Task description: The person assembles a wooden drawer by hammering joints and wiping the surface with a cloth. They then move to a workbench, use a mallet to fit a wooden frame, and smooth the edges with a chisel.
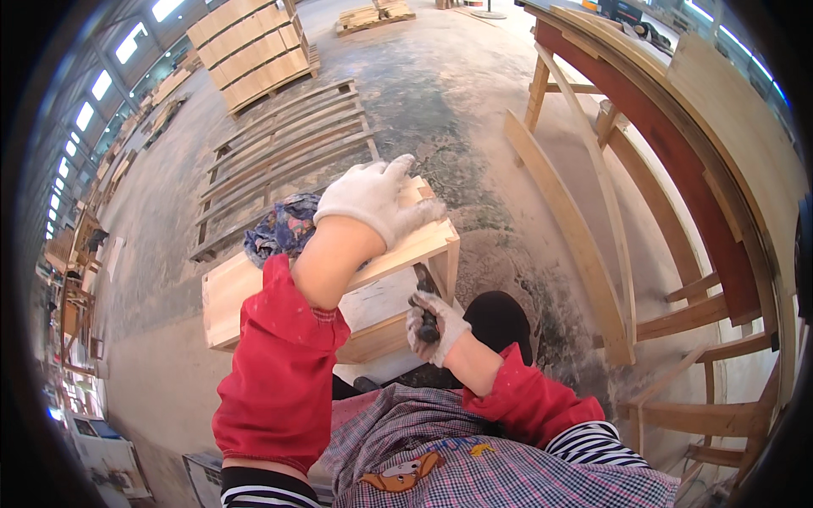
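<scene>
– Where is the wooden box [230, 296]?
– Under the left hand [366, 201], which rests loosely spread at its end.
– And the right hand [445, 327]?
– It is wrapped around a dark tool [423, 278].

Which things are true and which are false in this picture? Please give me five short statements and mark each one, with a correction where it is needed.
1. The left hand touches the wooden box. True.
2. The sleeves pushed up on both arms are green. False: they are red.
3. The right hand holds a dark tool. True.
4. The cloth near the left forearm is plain white. False: it is dark bluish with a multicoloured pattern.
5. Both hands are bare. False: both wear whitish gloves.
</scene>
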Demonstrator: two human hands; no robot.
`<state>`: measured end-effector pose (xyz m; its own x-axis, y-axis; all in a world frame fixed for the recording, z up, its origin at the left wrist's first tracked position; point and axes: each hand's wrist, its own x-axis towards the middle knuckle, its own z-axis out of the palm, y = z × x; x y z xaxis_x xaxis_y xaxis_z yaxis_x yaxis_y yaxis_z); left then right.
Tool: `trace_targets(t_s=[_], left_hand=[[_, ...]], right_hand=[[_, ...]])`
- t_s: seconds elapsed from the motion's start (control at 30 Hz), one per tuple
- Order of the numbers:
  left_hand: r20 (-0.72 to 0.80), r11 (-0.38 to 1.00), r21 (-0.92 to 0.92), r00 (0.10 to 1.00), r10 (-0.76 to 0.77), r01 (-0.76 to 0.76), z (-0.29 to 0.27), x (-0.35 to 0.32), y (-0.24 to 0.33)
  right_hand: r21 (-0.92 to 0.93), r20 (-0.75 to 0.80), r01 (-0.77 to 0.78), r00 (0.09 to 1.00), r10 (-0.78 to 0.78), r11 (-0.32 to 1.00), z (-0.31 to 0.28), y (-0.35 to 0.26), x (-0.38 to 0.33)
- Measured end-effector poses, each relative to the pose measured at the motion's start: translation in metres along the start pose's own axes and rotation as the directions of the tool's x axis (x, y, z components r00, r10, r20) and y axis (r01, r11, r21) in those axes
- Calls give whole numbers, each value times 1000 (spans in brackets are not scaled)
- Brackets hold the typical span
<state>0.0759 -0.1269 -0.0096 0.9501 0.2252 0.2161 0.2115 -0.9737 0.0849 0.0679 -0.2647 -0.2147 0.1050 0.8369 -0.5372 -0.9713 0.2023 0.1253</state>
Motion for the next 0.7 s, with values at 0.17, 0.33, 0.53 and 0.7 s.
trace_targets(t_s=[0.17, 0.33, 0.53, 0.7], left_hand=[[354, 980, -103, 927, -122, 169, -16, 34, -9], [345, 960, -45, 906, -244, 276, -15, 46, -13], [-87, 996, 52, 993, 81, -77, -14, 10, -22], [-320, 912, 151, 854, 410, -382, -39, -109, -20]], right_hand=[[-52, -110, -156, 983, 150, 986, -35, 14, -8], [-131, -87, -189, 980, 179, 973, -44, 27, -23], [-287, -209, -138, 975, 78, 948, -52, 35, -36], [-740, -121, 101, 952, -280, 664, -46, 44, -56]])
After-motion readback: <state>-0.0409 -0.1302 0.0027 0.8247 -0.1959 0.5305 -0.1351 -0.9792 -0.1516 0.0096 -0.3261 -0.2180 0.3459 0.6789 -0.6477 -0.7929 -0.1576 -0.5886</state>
